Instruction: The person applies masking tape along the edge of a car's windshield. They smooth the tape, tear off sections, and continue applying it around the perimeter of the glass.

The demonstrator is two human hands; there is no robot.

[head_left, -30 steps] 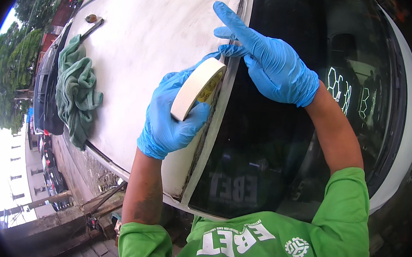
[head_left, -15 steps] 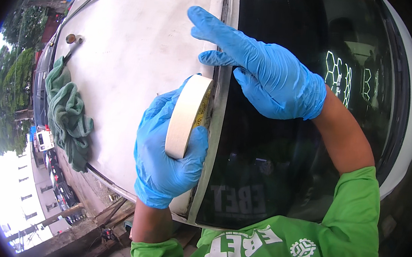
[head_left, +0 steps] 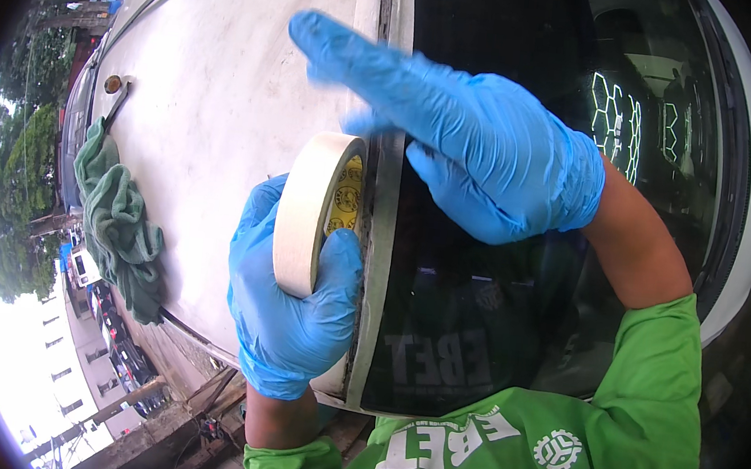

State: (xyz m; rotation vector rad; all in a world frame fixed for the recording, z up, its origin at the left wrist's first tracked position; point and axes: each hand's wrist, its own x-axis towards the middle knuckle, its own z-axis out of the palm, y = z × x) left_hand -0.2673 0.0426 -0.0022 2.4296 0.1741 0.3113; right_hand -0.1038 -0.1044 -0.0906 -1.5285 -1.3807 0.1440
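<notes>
Along the dark windscreen's edge, a strip of beige masking tape (head_left: 382,235) ran lengthwise away from the person. Left blue-gloved hand (head_left: 291,303) gripped the cream tape roll (head_left: 310,213) (nearer end); right hand (head_left: 482,141), flat and open, pressed the strip farther up.

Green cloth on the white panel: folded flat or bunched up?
Bunched up. The cloth lies in rumpled folds beside the panel's edge.

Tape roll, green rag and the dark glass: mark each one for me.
tape roll (head_left: 304,215), head view, on its pale outer band.
green rag (head_left: 122,226), head view, on its bunched middle folds.
dark glass (head_left: 465,332), head view, on the bare lower part.
</notes>
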